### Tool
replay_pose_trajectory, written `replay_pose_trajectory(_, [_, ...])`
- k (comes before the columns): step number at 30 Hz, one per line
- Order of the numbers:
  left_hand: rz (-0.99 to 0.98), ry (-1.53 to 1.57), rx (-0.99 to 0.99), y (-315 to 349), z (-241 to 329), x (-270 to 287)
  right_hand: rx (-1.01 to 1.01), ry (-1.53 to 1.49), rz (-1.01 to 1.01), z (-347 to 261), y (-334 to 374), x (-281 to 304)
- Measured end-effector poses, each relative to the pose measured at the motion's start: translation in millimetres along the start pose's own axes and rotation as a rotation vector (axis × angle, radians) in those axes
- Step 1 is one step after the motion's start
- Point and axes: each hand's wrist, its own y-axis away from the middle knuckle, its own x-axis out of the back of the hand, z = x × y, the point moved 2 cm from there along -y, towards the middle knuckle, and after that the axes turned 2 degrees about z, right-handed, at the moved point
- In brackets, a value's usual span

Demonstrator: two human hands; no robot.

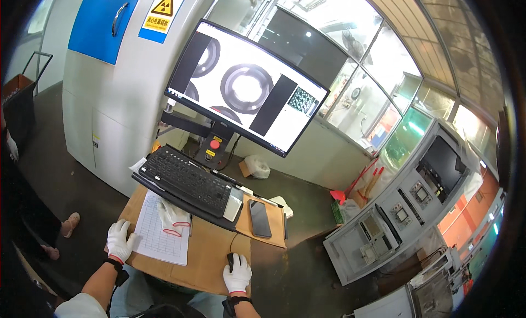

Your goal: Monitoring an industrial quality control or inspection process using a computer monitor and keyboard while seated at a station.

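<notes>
Grasping a black mouse (230, 258) near the front right corner of the brown bench (211, 258), the gloved right hand (238, 273) curves over it, while the gloved left hand (120, 241) rests loosely spread at the left edge beside gridded sheets (159, 244), gripping nothing visible. Spare white gloves (173, 216) lie on those sheets, near the black keyboard (186, 179); a dark phone (259, 218) lies right of it.

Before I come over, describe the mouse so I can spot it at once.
From the large monitor, look down to the near right part of the brown table. There, a white-gloved right hand rests on the mouse. Mostly covered, it shows as a small black end with a thin dark cable, unlike the bigger, flat phone beyond the hand.
</notes>
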Motion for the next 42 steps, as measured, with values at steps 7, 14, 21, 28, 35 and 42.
replay_pose_trajectory(7, [-0.002,-0.036,-0.024,-4,-8,-4,-0.036,-0.006,-0.016,-5,1,6])
replay_pose_trajectory(14, [0.025,-0.030,-0.038,3,-9,-6,-0.039,-0.024,-0.016,-5,5,10])
replay_pose_trajectory(21, [-0.007,-0.022,-0.015,5,-21,-10,-0.025,-0.069,-0.003,-10,4,15])
replay_pose_trajectory(28, [-0.017,-0.039,-0.019,7,-30,-18,-0.037,-0.030,-0.011,-7,8,9])
replay_pose_trajectory(35, [-0.034,-0.031,-0.025,6,-27,-20,-0.031,-0.037,0.009,-2,9,4])
replay_pose_trajectory(42, [-0.014,-0.040,-0.027,9,-29,-18,-0.015,-0.032,0.009,-7,9,9])
